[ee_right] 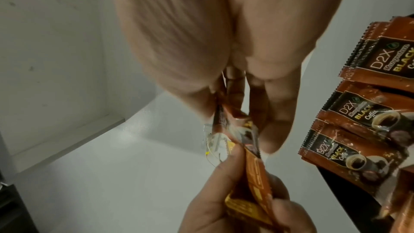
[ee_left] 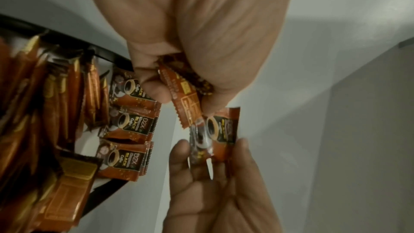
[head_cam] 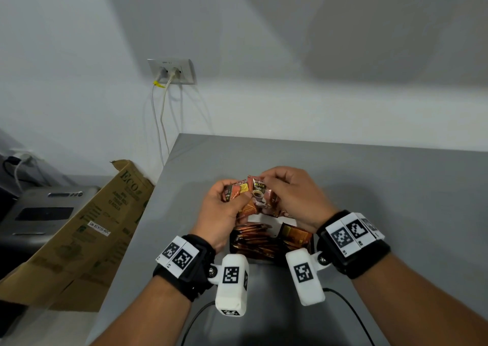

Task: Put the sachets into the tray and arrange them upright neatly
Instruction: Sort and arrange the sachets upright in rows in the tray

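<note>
Holding both hands together above the tray (head_cam: pixel 311 242), we are sorting sachets so they go in upright. From the left wrist, our left hand (ee_left: pixel 201 42) is pinching an orange sachet (ee_left: pixel 186 107). From the right wrist, our right hand (ee_right: pixel 224 50) is pinching a black coffee sachet (ee_right: pixel 230 130), fingers curled.

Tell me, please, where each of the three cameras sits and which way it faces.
Head: worn on the head, looking forward and down at the grey table; both forearms, left hand and right hand show.
Left wrist: looks along the left hand's fingers at the sachets held; the right hand enters below.
Right wrist: looks along the right hand; the left hand enters below.
Shared: both wrist views show the D2X sachets in the tray.
</note>
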Motion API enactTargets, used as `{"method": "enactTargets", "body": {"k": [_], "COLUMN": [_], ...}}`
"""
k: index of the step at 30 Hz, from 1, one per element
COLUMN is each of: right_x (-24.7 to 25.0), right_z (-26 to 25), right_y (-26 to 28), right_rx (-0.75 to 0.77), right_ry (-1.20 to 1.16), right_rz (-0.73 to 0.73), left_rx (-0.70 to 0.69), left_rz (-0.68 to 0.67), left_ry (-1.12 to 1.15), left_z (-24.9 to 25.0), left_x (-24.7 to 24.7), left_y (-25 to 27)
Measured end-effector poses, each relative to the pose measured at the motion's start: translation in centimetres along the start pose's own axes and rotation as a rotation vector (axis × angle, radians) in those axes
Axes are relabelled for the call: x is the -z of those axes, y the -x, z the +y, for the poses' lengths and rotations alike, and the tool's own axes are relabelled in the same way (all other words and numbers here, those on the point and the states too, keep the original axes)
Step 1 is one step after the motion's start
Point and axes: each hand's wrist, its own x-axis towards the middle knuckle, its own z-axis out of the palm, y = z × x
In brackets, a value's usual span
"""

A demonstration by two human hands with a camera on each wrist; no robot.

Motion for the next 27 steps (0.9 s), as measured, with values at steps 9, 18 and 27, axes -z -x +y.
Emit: {"method": "enactTargets", "body": {"k": [9, 18, 27], "right_x": [0.3, -0.3, 0.9], "right_z": [0.5, -0.4, 0.4], "right_y": [0.0, 0.5, 1.1], "right_rx": [-0.132, 0.006, 0.279], "right_ry": [-0.159, -0.179, 0.100], "right_rz": [0.047, 0.044, -0.098], "left_rx": [0.039, 0.070, 0.391], "left_rz": [-0.028, -0.070, -0.081], "left_ry": [0.028, 0.053, 0.200], "left_z": [0.7, 1.2, 1.9], "left_x": [0.6, -0.2, 0.8], "left_y": [-0.1, 0.1, -1.1]}}
